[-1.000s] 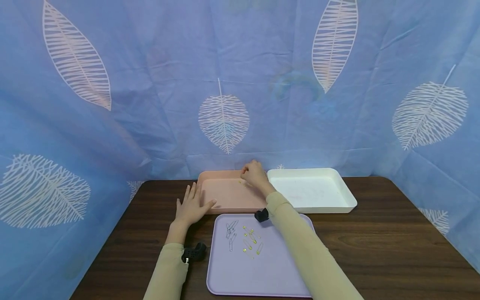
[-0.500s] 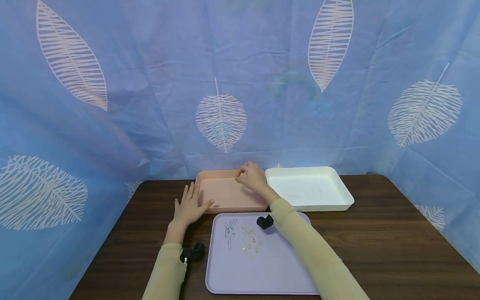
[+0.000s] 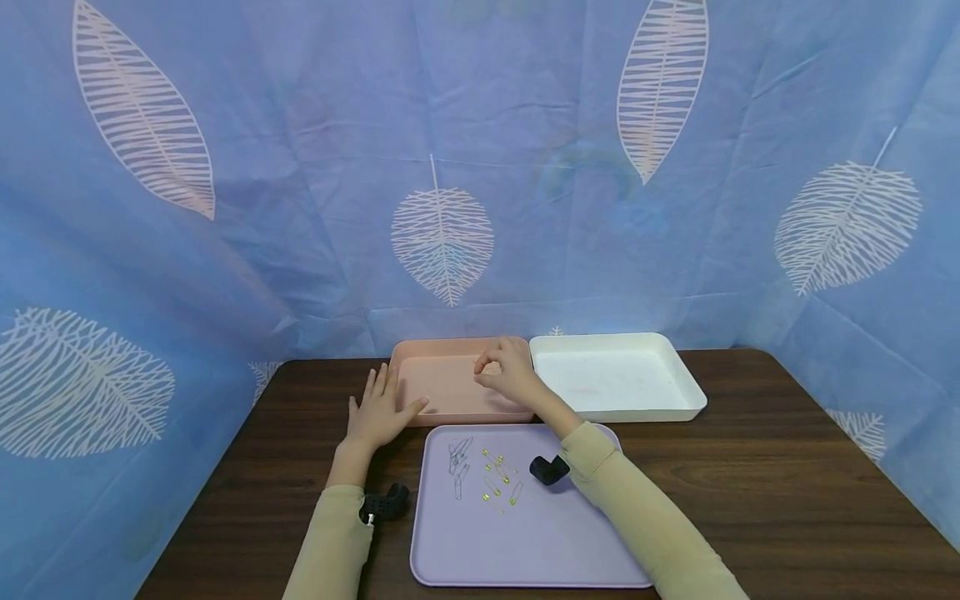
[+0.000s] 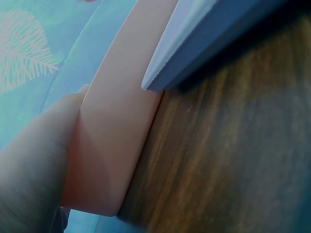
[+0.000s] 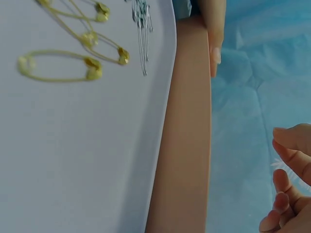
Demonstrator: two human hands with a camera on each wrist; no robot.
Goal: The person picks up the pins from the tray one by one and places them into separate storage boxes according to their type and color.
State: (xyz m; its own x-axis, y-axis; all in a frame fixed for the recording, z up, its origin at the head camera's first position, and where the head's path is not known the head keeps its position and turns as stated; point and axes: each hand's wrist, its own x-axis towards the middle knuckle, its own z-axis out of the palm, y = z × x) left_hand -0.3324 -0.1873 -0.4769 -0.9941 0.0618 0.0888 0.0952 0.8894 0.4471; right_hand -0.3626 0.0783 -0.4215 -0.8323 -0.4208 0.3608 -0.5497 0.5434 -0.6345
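My left hand [image 3: 377,412] rests at the left front corner of a pink tray [image 3: 442,419], fingers straight and thumb along its front rim. Its thumb [image 4: 36,160] lies against the tray's side in the left wrist view. Over the right part of that tray is my right hand [image 3: 510,372], thumb and forefinger tips together in a ring; nothing shows between these fingertips [image 5: 284,136] in the right wrist view. Gold safety pins [image 3: 501,473] and silver safety pins [image 3: 458,467] lie in two groups on a lilac tray [image 3: 487,550] in front.
A white tray [image 3: 618,375] stands right beside the pink one at the back of the dark wooden table [image 3: 750,492]. Behind hangs a blue cloth [image 3: 330,208] with white leaf prints. The lilac tray's far edge lies close to the pink tray's front wall.
My right hand has drawn down and back toward me from the pink tray's far right corner, thumb and forefinger now in a clearer ring. The left hand stays at the tray corner.
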